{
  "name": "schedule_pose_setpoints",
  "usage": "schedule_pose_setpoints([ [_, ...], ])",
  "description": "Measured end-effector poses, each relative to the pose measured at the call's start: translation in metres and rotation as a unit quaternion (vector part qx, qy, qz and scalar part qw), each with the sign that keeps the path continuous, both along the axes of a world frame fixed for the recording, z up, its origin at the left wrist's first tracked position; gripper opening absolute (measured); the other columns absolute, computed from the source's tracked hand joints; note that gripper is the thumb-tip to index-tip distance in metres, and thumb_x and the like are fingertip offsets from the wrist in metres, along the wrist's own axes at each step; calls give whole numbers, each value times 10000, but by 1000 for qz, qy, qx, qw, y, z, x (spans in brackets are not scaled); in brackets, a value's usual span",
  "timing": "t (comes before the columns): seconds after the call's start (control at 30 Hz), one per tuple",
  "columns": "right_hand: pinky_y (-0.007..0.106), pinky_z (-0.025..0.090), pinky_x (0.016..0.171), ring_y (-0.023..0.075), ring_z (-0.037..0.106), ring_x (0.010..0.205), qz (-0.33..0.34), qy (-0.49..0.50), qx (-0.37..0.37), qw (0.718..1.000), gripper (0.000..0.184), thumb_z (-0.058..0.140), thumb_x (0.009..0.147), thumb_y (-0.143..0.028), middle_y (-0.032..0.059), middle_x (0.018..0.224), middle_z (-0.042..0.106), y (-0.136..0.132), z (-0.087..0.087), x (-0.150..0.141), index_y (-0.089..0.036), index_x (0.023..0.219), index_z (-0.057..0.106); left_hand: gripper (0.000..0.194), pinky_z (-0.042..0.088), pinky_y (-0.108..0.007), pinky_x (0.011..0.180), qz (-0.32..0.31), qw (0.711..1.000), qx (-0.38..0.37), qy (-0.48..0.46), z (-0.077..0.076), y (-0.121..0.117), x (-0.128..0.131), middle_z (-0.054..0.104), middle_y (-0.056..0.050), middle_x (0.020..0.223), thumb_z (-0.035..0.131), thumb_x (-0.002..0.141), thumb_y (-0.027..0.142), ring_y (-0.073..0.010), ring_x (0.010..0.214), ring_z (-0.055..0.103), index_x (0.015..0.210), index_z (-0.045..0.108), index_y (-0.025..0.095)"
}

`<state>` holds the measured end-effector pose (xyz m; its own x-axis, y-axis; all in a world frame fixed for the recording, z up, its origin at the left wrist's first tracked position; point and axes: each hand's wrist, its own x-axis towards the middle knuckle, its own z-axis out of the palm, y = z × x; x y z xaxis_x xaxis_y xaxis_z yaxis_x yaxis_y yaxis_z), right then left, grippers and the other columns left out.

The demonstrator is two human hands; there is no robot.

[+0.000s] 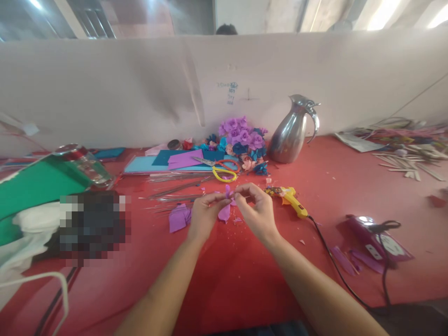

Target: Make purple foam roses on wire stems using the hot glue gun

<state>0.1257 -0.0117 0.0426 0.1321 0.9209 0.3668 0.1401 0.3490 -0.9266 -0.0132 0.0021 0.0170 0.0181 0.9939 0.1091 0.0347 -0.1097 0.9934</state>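
Hands [204, 215] [258, 212] pinched on purple paper [227, 190] | its middle hidden | dark object [93, 226] left, pixelated

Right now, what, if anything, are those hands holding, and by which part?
A purple paper piece, pinched around its middle by the left hand. The right hand is close against it; whether it grips too is unclear.

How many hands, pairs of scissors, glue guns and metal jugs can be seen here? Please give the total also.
Left hand and right hand: 2
Pair of scissors: 1
Glue gun: 1
Metal jug: 1
Total: 5
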Motion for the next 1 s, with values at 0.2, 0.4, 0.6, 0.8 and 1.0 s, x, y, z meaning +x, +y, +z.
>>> schedule_pose_setpoints([
  [0.2,259,469,636,148,612,728,34,-3,7,999,144,568,736,-200,20,796,665,3,-1,3,-190,847,659,186,468,-318,790,-20,999,5,-27,-3,2,0,755,-37,853,713,742,313,-217,826,658,892,787,231],
  [0.4,265,481,656,148,597,756,72,-24,29,997,117,615,737,-184,35,868,641,4,-5,-1,-199,821,695,217,467,-304,769,-26,998,38,39,4,-1,0,753,-22,838,670,784,383,-217,808,658,896,785,236],
  [0.6,280,473,684,165,599,778,83,19,1,996,77,637,760,-234,38,829,639,6,-7,2,-199,769,706,245,467,-318,834,-58,996,50,55,13,-3,2,757,-27,905,650,808,403,-225,867,660,936,773,234],
  [0.8,292,450,677,147,571,682,135,168,-120,969,138,699,709,-319,12,734,652,12,-7,5,-190,757,712,294,483,-317,777,-92,991,-67,-65,12,-1,2,747,-65,809,779,664,421,-195,752,646,835,773,182],
  [1.0,291,425,648,135,536,629,146,253,-193,937,199,743,642,-345,14,670,657,17,-10,7,-181,754,726,251,477,-276,699,-97,979,-115,-134,10,-1,2,725,-52,741,837,585,341,-143,660,616,743,760,161],
])
